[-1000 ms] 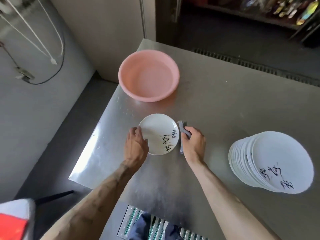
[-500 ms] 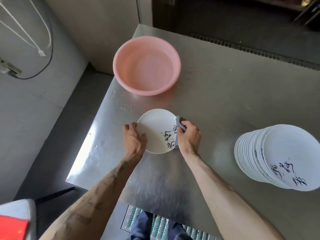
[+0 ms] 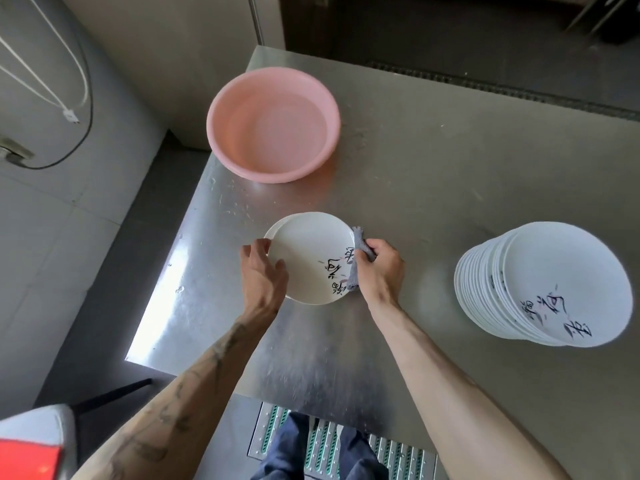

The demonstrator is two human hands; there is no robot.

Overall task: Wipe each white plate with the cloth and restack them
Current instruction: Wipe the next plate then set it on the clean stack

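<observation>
Head view: one plate mid-wipe, stack parked off to the right

The white plate (image 3: 308,258) was held face up on the steel table (image 3: 433,188), near its front-left corner, on the near side of the pink basin (image 3: 273,126); its left rim was gripped by the left hand (image 3: 263,271), thumb curled over the edge; the grey cloth (image 3: 354,280) was pinched in the right hand (image 3: 381,271) and pressed on the right rim, by the black lettering; wiping looked to be the step in hand; next, a sweep across the face would probably be needed, then restacking; being round, the plate had no long axis, lettering turned rightward; the cloth was strung near-to-far along the rim; the stack (image 3: 554,282) was seen well apart.
</observation>
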